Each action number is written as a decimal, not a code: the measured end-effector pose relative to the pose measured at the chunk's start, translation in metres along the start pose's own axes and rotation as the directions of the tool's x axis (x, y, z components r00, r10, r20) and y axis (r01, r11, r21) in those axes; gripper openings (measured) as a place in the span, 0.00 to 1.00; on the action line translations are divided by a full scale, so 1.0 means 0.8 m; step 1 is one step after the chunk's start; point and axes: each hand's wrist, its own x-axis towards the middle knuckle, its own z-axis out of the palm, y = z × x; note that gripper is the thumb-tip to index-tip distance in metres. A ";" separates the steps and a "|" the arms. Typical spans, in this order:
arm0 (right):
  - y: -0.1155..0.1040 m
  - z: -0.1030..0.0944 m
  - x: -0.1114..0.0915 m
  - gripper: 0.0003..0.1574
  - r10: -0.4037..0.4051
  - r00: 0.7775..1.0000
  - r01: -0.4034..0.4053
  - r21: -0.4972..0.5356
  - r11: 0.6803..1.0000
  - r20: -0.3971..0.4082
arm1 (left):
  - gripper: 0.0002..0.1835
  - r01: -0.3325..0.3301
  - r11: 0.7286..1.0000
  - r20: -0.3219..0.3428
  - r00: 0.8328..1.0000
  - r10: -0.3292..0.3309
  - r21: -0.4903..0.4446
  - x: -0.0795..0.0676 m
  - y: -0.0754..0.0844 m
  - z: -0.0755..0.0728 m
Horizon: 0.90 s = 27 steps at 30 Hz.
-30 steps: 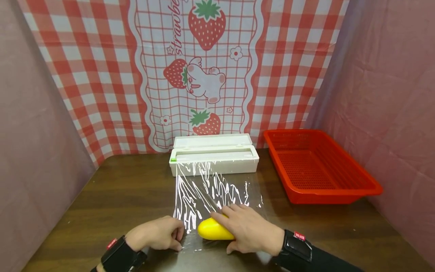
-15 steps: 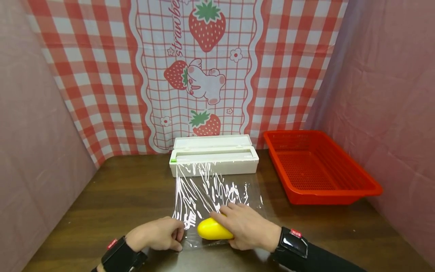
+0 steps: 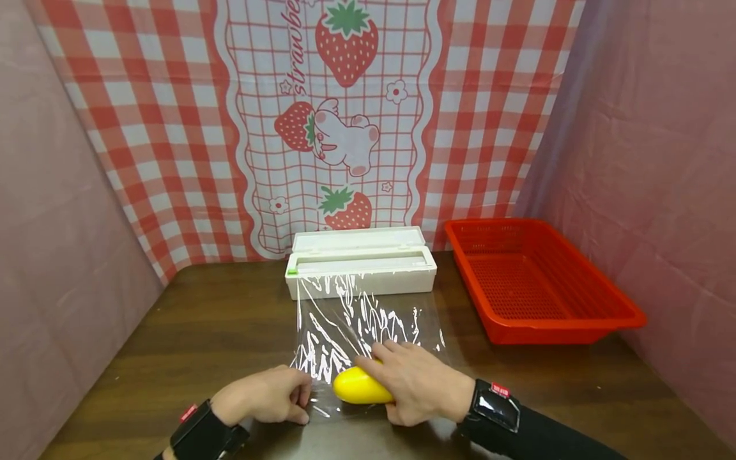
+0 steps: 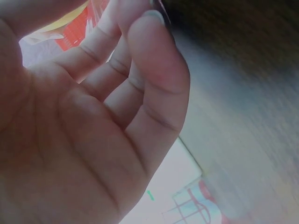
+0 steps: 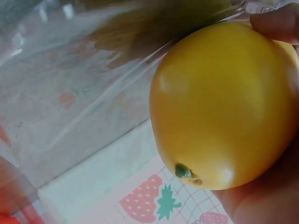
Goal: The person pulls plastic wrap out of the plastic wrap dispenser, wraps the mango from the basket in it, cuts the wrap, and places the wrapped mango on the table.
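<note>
A smooth, oblong yellow fruit [image 3: 359, 386], much like a mango, lies over the near end of a sheet of plastic wrap [image 3: 368, 319]. My right hand [image 3: 422, 386] grips it from above, fingers over its far side and thumb on the near side. In the right wrist view the fruit [image 5: 219, 102] shows a small green stem stub, with the clear wrap [image 5: 93, 107] stretched beside it. My left hand [image 3: 276, 394] pinches the wrap's near left corner; in the left wrist view the thumb and index fingertip [image 4: 156, 56] meet.
The wrap runs back to a white dispenser box [image 3: 359, 239] with its lid raised and a green slider at its left end. A red plastic basket [image 3: 566, 324] stands on the right of the brown wooden table [image 3: 218, 319]. A checked strawberry curtain [image 3: 489, 128] hangs behind.
The right hand has shifted very slightly left, its thumb closer in against the fruit. Creases and glints on the wrap have changed. The left hand has stayed in place.
</note>
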 end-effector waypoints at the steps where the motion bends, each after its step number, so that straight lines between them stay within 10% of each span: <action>1: 0.000 0.000 0.000 0.52 -0.001 1.000 0.001 -0.002 1.000 0.003 | 0.13 0.001 1.000 0.001 1.000 -0.001 -0.001 0.000 0.000 0.000; 11: -0.003 -0.003 -0.001 0.65 0.007 0.999 -0.008 0.019 1.000 0.040 | 0.13 -0.010 1.000 0.018 1.000 0.010 -0.013 0.001 0.000 0.000; 27: 0.000 0.001 0.006 0.53 0.017 1.000 -0.017 -0.003 1.000 -0.001 | 0.12 0.010 1.000 0.015 1.000 -0.010 -0.016 -0.001 0.000 0.000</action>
